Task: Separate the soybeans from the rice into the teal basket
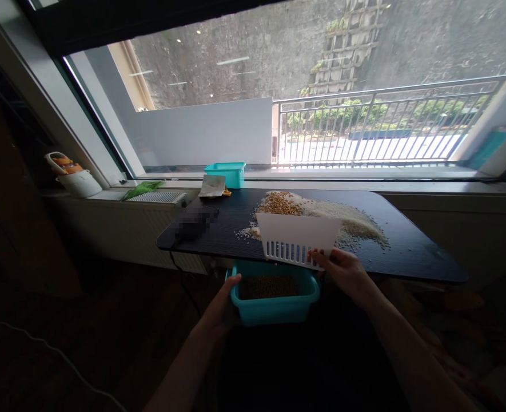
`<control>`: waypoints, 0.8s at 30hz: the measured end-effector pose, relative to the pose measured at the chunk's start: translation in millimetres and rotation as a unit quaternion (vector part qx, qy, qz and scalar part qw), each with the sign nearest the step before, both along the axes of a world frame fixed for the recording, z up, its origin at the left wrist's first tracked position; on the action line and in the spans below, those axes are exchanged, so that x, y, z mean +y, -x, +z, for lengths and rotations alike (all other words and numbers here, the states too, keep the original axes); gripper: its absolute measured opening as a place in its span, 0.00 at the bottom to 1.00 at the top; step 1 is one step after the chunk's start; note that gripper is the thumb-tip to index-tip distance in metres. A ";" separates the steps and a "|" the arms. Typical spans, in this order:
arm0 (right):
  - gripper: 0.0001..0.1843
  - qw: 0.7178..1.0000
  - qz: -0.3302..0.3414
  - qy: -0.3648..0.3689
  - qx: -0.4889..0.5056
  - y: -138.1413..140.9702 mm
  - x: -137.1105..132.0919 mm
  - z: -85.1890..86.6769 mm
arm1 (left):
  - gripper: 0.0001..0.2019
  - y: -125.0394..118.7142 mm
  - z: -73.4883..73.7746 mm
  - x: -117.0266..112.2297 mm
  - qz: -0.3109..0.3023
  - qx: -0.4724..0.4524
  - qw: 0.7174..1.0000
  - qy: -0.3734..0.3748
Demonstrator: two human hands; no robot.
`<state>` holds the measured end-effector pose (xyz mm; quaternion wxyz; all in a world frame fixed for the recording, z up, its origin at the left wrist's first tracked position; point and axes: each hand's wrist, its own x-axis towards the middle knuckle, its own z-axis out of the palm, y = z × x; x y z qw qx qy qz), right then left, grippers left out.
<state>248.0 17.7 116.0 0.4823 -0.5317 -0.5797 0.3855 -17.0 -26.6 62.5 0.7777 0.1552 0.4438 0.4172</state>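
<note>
My left hand (223, 303) grips the left rim of a teal plastic tub (278, 311), held just below the front edge of the black table (415, 252). Brown beans fill the tub's bottom. My right hand (342, 270) holds a white slotted basket (298, 239) by its lower right corner, tipped up on the table edge above the tub. Behind the basket lies a spread pile of white rice (347, 217) and a heap of yellow-brown beans (278, 203).
A second teal tub (226, 173) and a pale bag (212, 186) stand on the window sill. A dark blurred object (195, 223) lies on the table's left part. A white pot with orange items (79, 180) sits far left. A cable (42, 343) crosses the floor.
</note>
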 end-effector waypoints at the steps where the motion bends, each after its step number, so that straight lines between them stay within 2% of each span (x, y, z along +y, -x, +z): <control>1: 0.26 1.000 -0.002 0.001 0.006 -1.4 -1.1 -1.2 | 0.29 0.3 -0.1 -0.3 0.001 0.002 1.000 -0.002; 5: 0.26 0.999 -0.044 0.003 0.029 -9.8 -8.0 -5.5 | 0.30 0.9 -0.8 -1.1 0.006 0.012 1.000 -0.001; 9: 0.25 0.999 -0.025 0.027 0.029 -14.9 -14.1 -3.6 | 0.30 -0.5 -0.6 -1.2 0.002 0.008 1.000 0.001; 15: 0.23 0.993 -0.105 -0.030 0.039 -13.4 6.9 3.9 | 0.29 -1.3 -1.1 -0.5 -0.001 0.000 1.000 0.002; 19: 0.23 0.994 -0.097 -0.038 0.037 -6.8 20.5 7.4 | 0.29 0.3 -4.7 0.3 -0.001 -0.001 1.000 0.010; 24: 0.22 0.996 -0.079 -0.046 0.013 -1.4 25.0 6.2 | 0.29 0.6 -6.3 0.6 0.004 0.005 1.000 0.010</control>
